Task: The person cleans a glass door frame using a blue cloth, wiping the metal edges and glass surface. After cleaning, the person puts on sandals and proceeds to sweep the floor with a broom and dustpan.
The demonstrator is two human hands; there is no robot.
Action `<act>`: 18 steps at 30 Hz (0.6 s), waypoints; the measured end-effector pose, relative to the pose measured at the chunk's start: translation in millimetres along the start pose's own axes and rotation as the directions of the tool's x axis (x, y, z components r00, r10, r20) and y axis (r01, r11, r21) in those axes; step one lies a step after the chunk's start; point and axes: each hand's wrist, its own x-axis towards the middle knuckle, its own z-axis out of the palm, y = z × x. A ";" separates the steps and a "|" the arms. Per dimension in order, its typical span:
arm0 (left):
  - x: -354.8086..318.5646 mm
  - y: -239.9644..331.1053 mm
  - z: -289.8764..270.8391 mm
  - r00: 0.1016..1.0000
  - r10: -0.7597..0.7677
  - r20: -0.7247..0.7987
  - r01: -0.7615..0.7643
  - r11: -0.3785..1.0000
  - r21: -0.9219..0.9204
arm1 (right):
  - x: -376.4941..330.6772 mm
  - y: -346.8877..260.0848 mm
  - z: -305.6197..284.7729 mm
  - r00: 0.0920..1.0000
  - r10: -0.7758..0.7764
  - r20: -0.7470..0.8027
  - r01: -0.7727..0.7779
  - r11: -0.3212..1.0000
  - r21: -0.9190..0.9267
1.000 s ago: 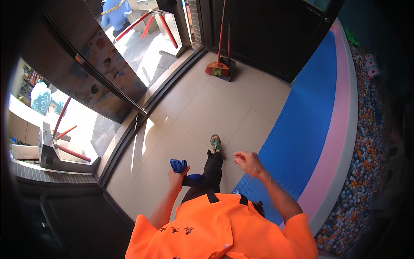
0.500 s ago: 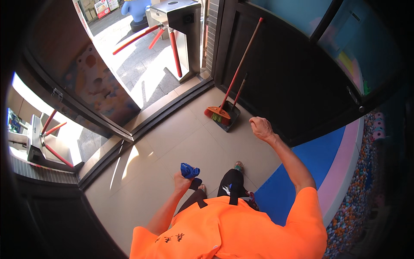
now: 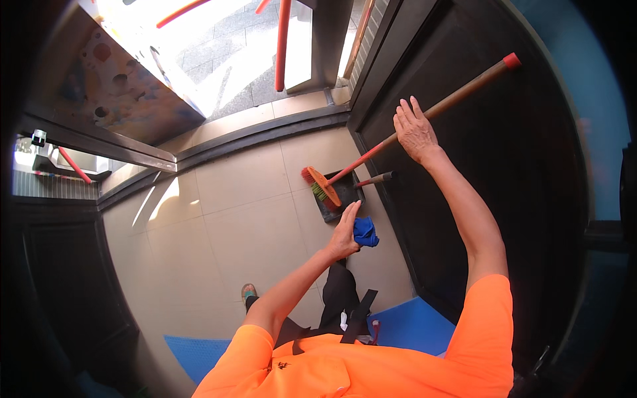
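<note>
A crumpled blue cloth (image 3: pixel 366 232) is held in my left hand (image 3: pixel 344 232), against the palm side, while some of its fingers reach out straight. My right hand (image 3: pixel 417 134) is open with its fingers stretched out, close by the red and brown handle of a broom (image 3: pixel 478 84). Whether it touches that handle cannot be made out. The broom leans toward the dark panel, its orange head with red and green bristles resting at a black dustpan (image 3: pixel 355 192). The dustpan's short handle (image 3: pixel 376 179) points to the right, toward the panel.
A dark panelled door (image 3: pixel 504 172) stands along the right. Blue matting (image 3: pixel 415 325) lies near my legs on the tiled floor (image 3: pixel 245 232). At the far left is a picture-covered door panel (image 3: pixel 126 86); beyond the dark threshold (image 3: pixel 259 136) are turnstile arms (image 3: pixel 283 46).
I have moved nearer the broom and dark door. My left hand has come forward and right with the cloth. My right hand has unfolded from a closed shape and reached toward the broom handle.
</note>
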 end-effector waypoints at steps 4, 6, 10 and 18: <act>77.8 -9.4 60.3 0.971 0.051 -0.235 -0.046 0.999 0.025 | 33.7 1.1 -13.6 0.917 -0.113 0.382 0.077 0.991 0.110; 111.1 -7.3 78.7 0.953 -0.013 -0.303 -0.013 0.996 -0.084 | 39.2 3.3 -6.7 0.850 -0.186 0.493 0.070 0.967 0.245; 149.6 -17.7 97.3 0.909 -0.149 -0.389 0.086 0.981 -0.175 | 34.7 2.6 -11.0 0.836 -0.300 0.460 0.176 0.940 0.294; 50.0 -11.9 19.5 0.833 -0.112 -0.541 0.146 0.989 0.020 | 31.3 -3.9 -81.3 0.880 -0.309 0.361 0.145 0.898 0.416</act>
